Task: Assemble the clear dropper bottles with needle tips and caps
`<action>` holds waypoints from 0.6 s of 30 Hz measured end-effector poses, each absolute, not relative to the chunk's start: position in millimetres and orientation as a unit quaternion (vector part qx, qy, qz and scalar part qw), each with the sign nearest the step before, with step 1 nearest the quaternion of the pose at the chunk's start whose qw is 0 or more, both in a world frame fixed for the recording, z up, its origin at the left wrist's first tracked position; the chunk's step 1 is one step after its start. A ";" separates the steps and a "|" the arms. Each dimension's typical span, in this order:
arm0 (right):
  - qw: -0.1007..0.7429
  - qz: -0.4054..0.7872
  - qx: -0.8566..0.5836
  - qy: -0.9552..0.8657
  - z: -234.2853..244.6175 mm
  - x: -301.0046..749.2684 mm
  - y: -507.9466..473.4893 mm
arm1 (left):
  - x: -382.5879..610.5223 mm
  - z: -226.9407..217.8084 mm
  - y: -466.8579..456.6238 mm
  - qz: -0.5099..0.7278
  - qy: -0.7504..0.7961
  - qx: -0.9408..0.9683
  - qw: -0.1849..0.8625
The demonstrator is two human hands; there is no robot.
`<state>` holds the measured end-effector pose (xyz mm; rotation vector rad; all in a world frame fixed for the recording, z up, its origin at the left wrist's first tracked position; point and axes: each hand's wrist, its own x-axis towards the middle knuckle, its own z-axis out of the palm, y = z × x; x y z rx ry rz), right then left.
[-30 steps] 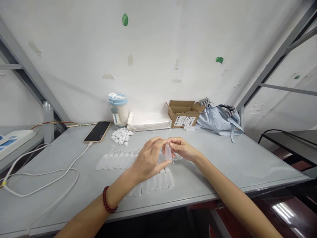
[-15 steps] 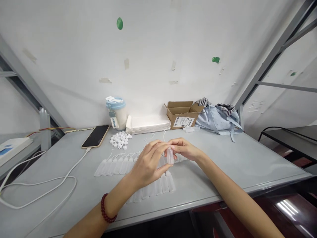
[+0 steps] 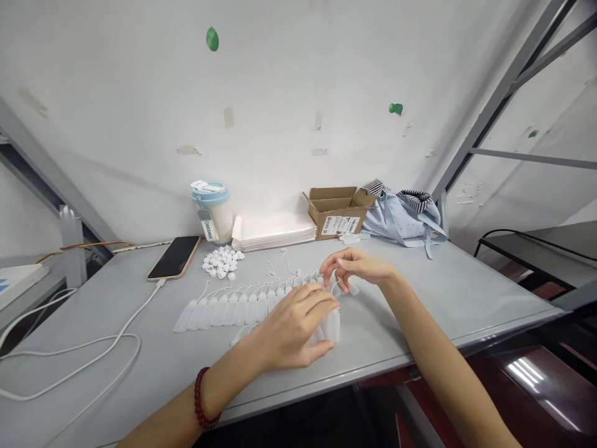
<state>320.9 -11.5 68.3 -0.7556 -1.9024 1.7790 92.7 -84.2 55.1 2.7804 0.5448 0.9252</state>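
My left hand (image 3: 298,326), with a dark red bead bracelet on the wrist, spans a small translucent plastic bottle (image 3: 333,325) between fingertips and thumb, low over the table. It hides much of the front group of bottles. Behind it runs a row of similar bottles (image 3: 228,310) lying side by side, thin white tails curling from their tops. Over the right end of that row, my right hand (image 3: 347,267) hovers with fingers curled but apart, and I see nothing held in it. Small white caps (image 3: 222,262) lie heaped farther back on the left.
On the grey table (image 3: 420,305) a phone (image 3: 175,257) lies plugged into a white cable (image 3: 116,336). Along the wall stand a lidded cup (image 3: 217,214), stacked white sheets (image 3: 275,234), an opened cardboard box (image 3: 336,214) and a light blue cloth bag (image 3: 401,218).
My hands were together on one bottle. The left has lowered with the bottle toward the front group; the right has let go and drawn slightly away. The view has shifted a little.
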 end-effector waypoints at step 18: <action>0.296 0.571 -0.400 -0.653 67.7 322.6 -5.0 | 105.1 54.2 -93.7 0.111 0.226 0.966 0.066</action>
